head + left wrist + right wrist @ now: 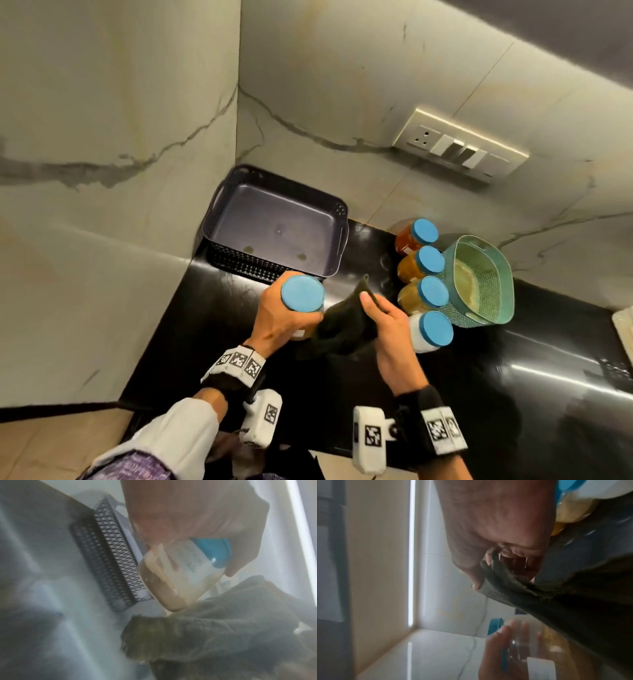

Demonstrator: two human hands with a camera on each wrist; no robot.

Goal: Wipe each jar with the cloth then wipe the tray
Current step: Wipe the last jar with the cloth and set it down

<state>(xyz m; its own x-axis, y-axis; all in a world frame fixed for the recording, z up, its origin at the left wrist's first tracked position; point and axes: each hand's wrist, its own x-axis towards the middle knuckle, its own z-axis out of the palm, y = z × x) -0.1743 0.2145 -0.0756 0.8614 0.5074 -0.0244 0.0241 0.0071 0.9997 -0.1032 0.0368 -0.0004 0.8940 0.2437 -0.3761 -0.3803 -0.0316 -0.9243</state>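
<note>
Closest to me, my left hand [284, 323] is wrapped around a jar with a blue lid [302, 294], holding it up off the black counter [219, 308] so the cloth can reach its sides. My right hand [390, 329] pinches the dark cloth [339, 329] with thumb and fingers, right beside that jar. I think the cloth touches the jar low down, but my hands hide that spot.

A little farther, four more jars [432, 295] with blue lids stand in a row on the right, waiting or done; I cannot tell which. A green basket [479, 277] sits just beside them.

Farthest back, the dark tray [274, 222] sits in the corner with no jars in it, so it can be wiped last. It has some small marks on its floor. Both wrist views are blurry.
</note>
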